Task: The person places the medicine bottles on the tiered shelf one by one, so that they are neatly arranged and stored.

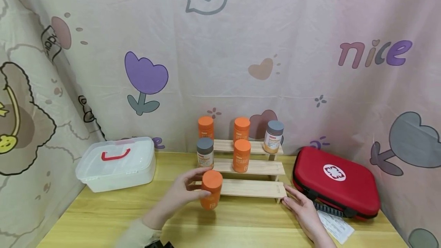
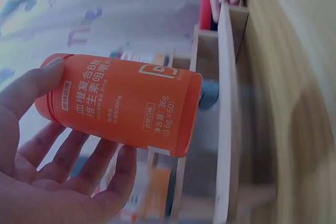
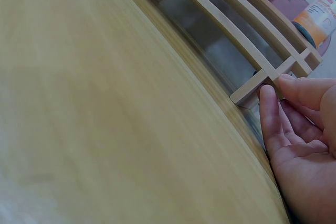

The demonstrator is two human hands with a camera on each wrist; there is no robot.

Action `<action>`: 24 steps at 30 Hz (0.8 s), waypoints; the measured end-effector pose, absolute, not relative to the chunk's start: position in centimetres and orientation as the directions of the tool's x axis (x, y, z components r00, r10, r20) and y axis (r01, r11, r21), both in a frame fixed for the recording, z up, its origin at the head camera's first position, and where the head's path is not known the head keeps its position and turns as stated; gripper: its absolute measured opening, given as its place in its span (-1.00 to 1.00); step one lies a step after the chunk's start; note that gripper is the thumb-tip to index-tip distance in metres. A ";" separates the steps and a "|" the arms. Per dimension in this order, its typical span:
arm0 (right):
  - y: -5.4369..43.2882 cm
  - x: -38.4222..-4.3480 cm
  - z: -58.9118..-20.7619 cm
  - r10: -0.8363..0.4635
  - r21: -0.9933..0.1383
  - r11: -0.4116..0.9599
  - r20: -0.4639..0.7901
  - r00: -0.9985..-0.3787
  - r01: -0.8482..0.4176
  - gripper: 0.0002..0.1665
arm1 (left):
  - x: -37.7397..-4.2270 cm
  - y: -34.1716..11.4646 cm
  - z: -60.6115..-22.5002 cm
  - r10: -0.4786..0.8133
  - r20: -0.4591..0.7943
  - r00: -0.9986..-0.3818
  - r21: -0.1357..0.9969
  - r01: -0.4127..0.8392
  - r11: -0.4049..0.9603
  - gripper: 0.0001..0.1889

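Note:
My left hand (image 1: 182,190) holds an orange supplement bottle (image 1: 211,195) by its upper part, thumb on one side and fingers on the other. The bottle is in front of the left end of a three-step wooden rack (image 1: 253,189); in the left wrist view the bottle (image 2: 123,103) shows its printed label. My right hand (image 1: 304,211) is at the right end of the lowest step, and in the right wrist view its fingertips (image 3: 286,78) pinch the corner there. On the middle step stand a grey-capped bottle (image 1: 205,156) and an orange bottle (image 1: 242,157).
The top step bears two orange bottles (image 1: 206,126) (image 1: 241,128) and a grey-capped one (image 1: 273,137). A clear plastic box (image 1: 118,167) with a red handle stands left. To the right lie a red first-aid case (image 1: 339,186) and a paper slip (image 1: 335,227). A printed curtain (image 1: 220,56) hangs behind.

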State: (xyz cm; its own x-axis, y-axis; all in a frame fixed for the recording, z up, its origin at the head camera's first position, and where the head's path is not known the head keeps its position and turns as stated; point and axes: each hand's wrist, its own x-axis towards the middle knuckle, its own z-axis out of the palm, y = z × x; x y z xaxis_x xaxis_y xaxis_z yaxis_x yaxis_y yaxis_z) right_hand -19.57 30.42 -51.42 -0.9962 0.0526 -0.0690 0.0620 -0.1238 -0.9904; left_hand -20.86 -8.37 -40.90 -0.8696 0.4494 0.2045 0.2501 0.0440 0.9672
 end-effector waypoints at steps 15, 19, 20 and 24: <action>30.4 -19.6 -51.2 0.045 -0.988 -0.132 -0.089 -0.995 0.082 -0.30 | -21.9 1.6 -41.0 0.542 0.217 -0.812 0.975 0.207 -0.080 -0.43; 30.4 -19.5 -51.2 0.050 -0.988 -0.129 -0.092 -0.995 0.084 -0.31 | -22.2 4.2 -40.5 0.496 0.242 -0.834 0.970 0.224 -0.096 -0.43; 30.4 -19.5 -51.2 0.053 -0.988 -0.127 -0.091 -0.994 0.083 -0.32 | -22.3 4.8 -40.4 0.482 0.253 -0.839 0.967 0.238 -0.093 -0.43; 30.4 -19.6 -51.3 0.057 -0.990 -0.117 -0.087 -0.995 0.080 -0.32 | -22.8 7.0 -40.4 0.421 0.294 -0.858 0.953 0.297 -0.059 -0.44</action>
State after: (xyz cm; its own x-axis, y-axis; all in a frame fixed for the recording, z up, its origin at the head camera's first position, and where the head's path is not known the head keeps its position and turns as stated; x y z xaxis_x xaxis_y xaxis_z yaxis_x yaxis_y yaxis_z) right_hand -19.58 30.44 -51.31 -0.9945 0.0573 -0.0871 0.0800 -0.1167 -0.9899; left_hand -22.81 7.05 -40.44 -0.8582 0.4211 0.2936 0.2969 -0.0594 0.9531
